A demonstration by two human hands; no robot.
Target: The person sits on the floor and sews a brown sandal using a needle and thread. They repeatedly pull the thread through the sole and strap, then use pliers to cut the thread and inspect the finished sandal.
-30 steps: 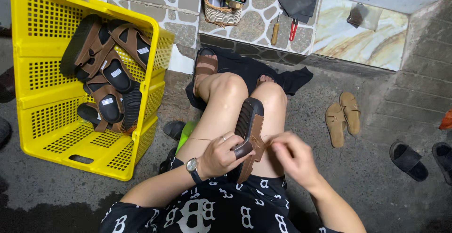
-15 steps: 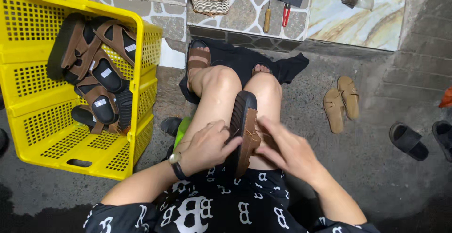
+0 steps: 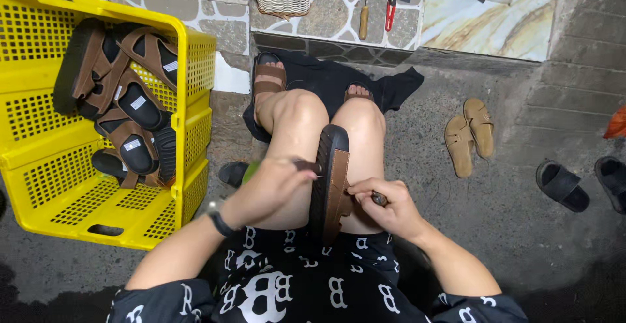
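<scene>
A brown sandal with a black sole (image 3: 330,179) stands on its edge between my knees, sole turned left. My left hand (image 3: 270,186) is closed around a small dark tool whose tip touches the sole's edge. My right hand (image 3: 385,209) pinches the brown strap side of the sandal, with a small dark object between its fingers. A wristwatch (image 3: 218,218) sits on my left wrist. I sit with bare knees and a black printed garment in my lap.
A yellow plastic crate (image 3: 45,186) at the left holds several brown-and-black sandals (image 3: 127,111). A tan pair of slippers (image 3: 469,134) and a black pair (image 3: 577,183) lie on the concrete at right. A wicker basket (image 3: 280,0), screwdriver (image 3: 364,19) and red-handled pliers (image 3: 390,13) rest on the stone ledge.
My left hand moved off the sandal's near end to its sole edge, now holding a dark tool. My right hand slid down the strap side.
</scene>
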